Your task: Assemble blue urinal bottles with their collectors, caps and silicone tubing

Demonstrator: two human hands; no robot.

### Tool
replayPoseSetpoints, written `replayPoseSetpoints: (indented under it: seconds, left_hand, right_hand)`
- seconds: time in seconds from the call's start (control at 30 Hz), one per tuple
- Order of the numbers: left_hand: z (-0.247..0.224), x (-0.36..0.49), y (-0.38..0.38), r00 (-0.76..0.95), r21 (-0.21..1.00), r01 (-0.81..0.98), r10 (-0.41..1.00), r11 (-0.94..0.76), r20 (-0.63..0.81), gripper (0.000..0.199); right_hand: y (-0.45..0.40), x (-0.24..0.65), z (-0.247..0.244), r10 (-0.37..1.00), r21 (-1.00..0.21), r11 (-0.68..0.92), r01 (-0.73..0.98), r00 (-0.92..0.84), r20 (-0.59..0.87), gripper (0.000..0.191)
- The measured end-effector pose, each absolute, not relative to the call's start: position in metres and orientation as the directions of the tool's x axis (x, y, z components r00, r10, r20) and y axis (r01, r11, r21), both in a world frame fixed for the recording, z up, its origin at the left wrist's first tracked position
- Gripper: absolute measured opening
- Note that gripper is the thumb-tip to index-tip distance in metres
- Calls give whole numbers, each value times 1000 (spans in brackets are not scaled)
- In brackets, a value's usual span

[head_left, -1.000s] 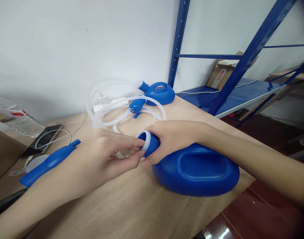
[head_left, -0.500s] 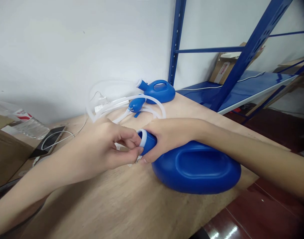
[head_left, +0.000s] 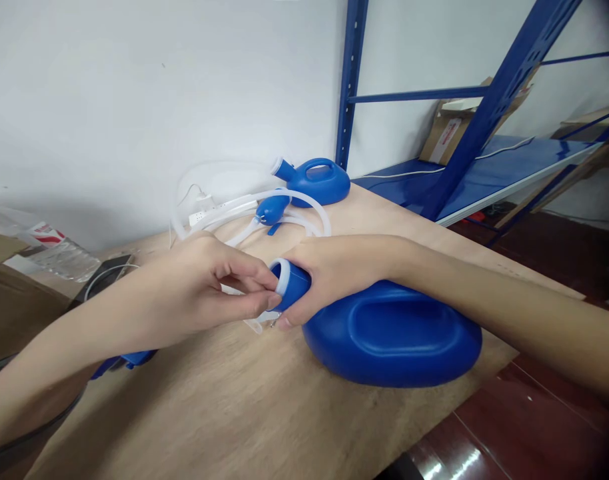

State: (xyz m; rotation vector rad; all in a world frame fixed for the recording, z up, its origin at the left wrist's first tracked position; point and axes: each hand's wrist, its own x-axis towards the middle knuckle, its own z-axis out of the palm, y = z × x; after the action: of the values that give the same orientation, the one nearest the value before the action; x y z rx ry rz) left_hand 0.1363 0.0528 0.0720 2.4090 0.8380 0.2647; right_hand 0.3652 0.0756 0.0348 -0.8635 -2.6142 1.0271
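A: Hidden?
B: Right hand's [head_left: 347, 270] far fingers, behind jug neck [head_left: 298, 288]. Blue piece [head_left: 138, 359] mostly behind left forearm [head_left: 84, 340], toward table's [head_left: 224, 413] left edge.
A: Cut off?
B: Cardboard box [head_left: 14, 313], left frame edge.

The sole view looks from the wearer's head, facing forward and down across the pale wooden desk [head_left: 224, 407] toward the flat white wall [head_left: 159, 100]. It sits close above the bare left hand [head_left: 219, 283] and bare right hand [head_left: 332, 270], with the blue metal shelving rack [head_left: 502, 100] farther off, rightward.
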Motion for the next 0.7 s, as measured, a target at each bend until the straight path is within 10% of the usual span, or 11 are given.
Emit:
replayPoseSetpoints:
  seconds: [0.7]
  left_hand:
    - [69, 145, 36, 754, 300, 586, 642, -753, 141, 10]
  right_hand:
    - [72, 365, 32, 531, -707, 625, 331, -844, 74, 29]
